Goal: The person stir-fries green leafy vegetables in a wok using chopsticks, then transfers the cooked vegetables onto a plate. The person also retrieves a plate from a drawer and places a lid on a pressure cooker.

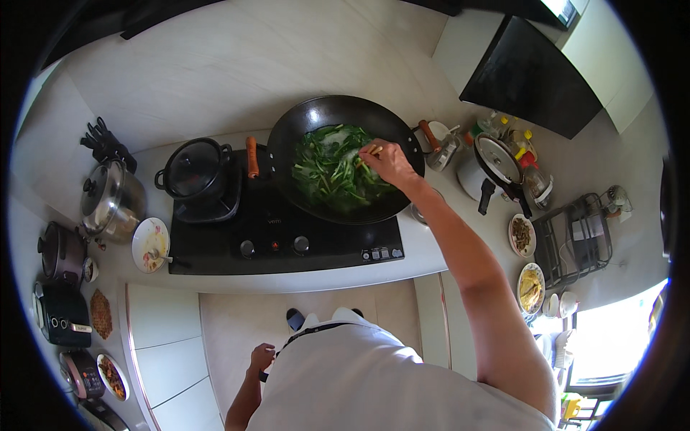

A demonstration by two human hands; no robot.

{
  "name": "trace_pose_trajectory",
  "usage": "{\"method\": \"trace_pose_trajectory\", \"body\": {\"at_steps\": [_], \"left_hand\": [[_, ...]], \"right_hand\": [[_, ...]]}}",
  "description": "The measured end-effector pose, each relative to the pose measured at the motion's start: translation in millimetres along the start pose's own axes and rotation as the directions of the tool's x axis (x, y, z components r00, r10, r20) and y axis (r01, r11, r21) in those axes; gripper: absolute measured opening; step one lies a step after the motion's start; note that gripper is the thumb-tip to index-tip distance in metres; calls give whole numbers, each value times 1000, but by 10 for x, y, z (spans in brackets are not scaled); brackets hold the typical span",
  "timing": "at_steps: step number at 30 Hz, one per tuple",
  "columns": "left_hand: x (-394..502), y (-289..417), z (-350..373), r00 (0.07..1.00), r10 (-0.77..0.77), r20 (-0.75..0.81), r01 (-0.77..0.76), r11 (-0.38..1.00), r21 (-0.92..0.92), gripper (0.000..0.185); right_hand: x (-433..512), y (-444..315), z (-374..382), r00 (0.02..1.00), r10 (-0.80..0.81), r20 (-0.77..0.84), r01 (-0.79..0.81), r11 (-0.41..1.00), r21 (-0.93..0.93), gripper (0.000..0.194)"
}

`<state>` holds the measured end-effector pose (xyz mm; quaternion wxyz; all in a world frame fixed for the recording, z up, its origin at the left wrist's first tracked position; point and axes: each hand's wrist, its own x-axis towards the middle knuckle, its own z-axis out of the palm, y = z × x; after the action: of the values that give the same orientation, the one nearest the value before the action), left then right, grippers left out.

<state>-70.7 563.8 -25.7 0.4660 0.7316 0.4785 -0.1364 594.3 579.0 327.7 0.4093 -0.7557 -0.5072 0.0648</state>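
My right hand (pixel 389 164) is closed on a pair of wooden chopsticks (pixel 373 152), whose lower ends are among leafy greens (pixel 334 175) in liquid. These lie in a large black wok (pixel 347 108) with wooden side handles, standing on the right of the black glass cooktop (pixel 226 263). A little steam or foam shows over the greens. My left hand (pixel 263 356) hangs low beside my body, away from the cooktop, with its fingers curled; whether it holds anything is not visible. A lidded black pot (pixel 193 168) sits on the left burner.
Left of the cooktop are a steel pot (pixel 114 202), a used plate (pixel 151 245) with a spoon, an air fryer (pixel 62 315) and a dish of food (pixel 112 377). To the right stand a pressure cooker (pixel 490 161), bottles, plates of food (pixel 531 290) and a black rack (pixel 572 240).
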Motion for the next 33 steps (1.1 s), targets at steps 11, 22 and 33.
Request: {"method": "trace_pose_trajectory", "body": {"at_steps": [11,22,33], "left_hand": [[148,-600,-436,985,-155,71,164,977,-137,29],[822,-717,-952,999,-36,34,43,973,-225,26],[678,-452,-663,996,-79,30,83,985,-150,26]], "right_hand": [[188,-154,-225,923,143,-356,-170,984,-45,24],[-260,-176,294,854,290,-432,-324,946,-5,23],[-43,-289,-254,817,320,-480,-292,947,134,23]]}}
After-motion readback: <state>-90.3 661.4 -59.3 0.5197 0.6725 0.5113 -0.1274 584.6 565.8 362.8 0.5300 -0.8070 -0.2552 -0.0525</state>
